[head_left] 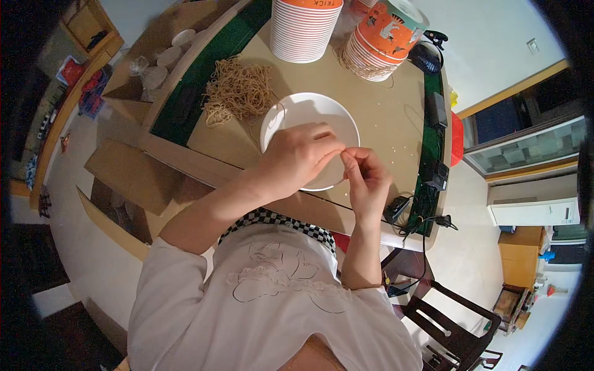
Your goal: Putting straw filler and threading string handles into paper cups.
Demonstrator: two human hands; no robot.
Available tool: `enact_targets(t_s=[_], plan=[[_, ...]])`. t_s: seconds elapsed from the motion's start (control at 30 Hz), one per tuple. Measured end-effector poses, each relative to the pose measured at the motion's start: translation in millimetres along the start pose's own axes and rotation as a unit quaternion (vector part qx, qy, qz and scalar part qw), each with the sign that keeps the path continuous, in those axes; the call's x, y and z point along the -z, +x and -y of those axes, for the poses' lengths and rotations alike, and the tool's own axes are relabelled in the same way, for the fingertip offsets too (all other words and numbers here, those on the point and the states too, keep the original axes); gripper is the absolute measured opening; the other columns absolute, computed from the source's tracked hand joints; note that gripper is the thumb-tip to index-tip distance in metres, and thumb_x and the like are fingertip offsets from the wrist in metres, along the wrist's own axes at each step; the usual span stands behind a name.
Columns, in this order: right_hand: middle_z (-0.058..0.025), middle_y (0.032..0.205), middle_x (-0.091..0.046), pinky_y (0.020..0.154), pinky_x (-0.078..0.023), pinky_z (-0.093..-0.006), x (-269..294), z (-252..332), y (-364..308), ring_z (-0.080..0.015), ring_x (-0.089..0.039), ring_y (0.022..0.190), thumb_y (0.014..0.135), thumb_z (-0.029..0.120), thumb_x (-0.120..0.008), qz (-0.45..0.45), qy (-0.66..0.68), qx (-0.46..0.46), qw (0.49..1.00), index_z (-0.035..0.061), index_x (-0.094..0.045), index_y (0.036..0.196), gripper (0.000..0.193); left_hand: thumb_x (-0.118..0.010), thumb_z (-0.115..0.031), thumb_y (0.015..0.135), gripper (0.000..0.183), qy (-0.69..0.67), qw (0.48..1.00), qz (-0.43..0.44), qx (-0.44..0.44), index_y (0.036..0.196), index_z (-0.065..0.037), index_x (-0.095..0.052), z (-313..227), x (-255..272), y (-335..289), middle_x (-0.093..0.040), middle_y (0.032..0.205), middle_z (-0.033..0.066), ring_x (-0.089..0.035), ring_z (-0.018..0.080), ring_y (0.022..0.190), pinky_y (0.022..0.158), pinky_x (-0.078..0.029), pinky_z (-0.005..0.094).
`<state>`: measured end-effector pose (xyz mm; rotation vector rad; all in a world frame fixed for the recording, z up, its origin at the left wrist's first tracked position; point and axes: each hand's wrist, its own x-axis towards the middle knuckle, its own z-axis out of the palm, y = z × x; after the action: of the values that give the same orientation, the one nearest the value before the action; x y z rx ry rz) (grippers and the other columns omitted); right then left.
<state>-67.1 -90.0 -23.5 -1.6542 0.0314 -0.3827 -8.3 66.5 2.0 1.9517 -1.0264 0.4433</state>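
A white round bowl or lid (297, 111) lies on the table in front of me. My left hand (296, 154) rests over its near side, fingers bent and pinched toward my right hand. My right hand (366, 176) hovers at the bowl's right near edge, its fingertips pinched together against the left hand's fingertips. Whatever is pinched between them is too small to make out, possibly a rubber band. A heap of tan rubber bands (238, 93) lies on the table to the left of the bowl.
Two tall stacks of orange and white paper bowls (304, 28) (382, 40) stand at the table's far side. An open cardboard box (133, 176) sits on the floor at left. Cables and a plug (421, 210) hang at the table's right edge; a dark chair (445, 328) stands lower right.
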Motion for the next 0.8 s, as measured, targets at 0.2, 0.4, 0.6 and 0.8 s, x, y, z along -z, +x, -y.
enact_targets(t_s=[0.2, 0.4, 0.6, 0.8], plan=[[0.0053, 0.071, -0.057, 0.054, -0.033, -0.0171, 4, -1, -4, -0.002, -0.044, 0.06, 0.089, 0.004, -0.067, -0.008, -0.103, 0.039, 0.994, 0.0019, -0.065, 0.091, 0.003, -0.064, -0.006, 0.08, 0.007, 0.003, 0.998, -0.048, 0.048, 0.086, -0.007, -0.06, -7, -9, -6, -0.059, 0.08, 0.0082, -0.061, 0.0303, 0.071, 0.059, -0.048, 0.0392], [-0.0029, 0.088, -0.061, 0.054, -0.036, -0.0191, 15, -4, -1, -0.0051, -0.047, 0.065, 0.083, 0.0, -0.069, -0.034, -0.099, 0.097, 0.99, 0.0037, -0.068, 0.088, 0.006, -0.065, -0.006, 0.08, 0.006, -0.056, 0.988, 0.059, 0.131, 0.078, -0.004, -0.06, -10, 4, -2, -0.06, 0.072, 0.0098, -0.06, 0.032, 0.067, 0.059, -0.047, 0.0396], [-0.0062, 0.096, -0.06, 0.059, -0.04, -0.0202, 23, -8, -4, -0.0088, -0.052, 0.073, 0.08, -0.002, -0.071, -0.007, -0.102, 0.145, 0.984, 0.0043, -0.07, 0.088, 0.01, -0.064, -0.007, 0.084, 0.008, -0.275, 0.938, 0.064, 0.202, 0.084, 0.002, -0.064, -24, 20, 14, -0.065, 0.075, 0.0086, -0.06, 0.0116, 0.067, 0.06, -0.046, 0.0259], [-0.0069, 0.099, -0.06, 0.061, -0.043, -0.0219, 36, -22, -16, -0.0106, -0.053, 0.074, 0.081, -0.001, -0.07, -0.002, -0.152, 0.136, 0.979, 0.004, -0.069, 0.092, 0.012, -0.065, -0.012, 0.088, 0.012, -0.398, 0.883, 0.017, 0.25, 0.091, 0.0, -0.068, -27, 33, 20, -0.066, 0.082, 0.0004, -0.058, 0.004, 0.076, 0.069, -0.048, 0.0218]])
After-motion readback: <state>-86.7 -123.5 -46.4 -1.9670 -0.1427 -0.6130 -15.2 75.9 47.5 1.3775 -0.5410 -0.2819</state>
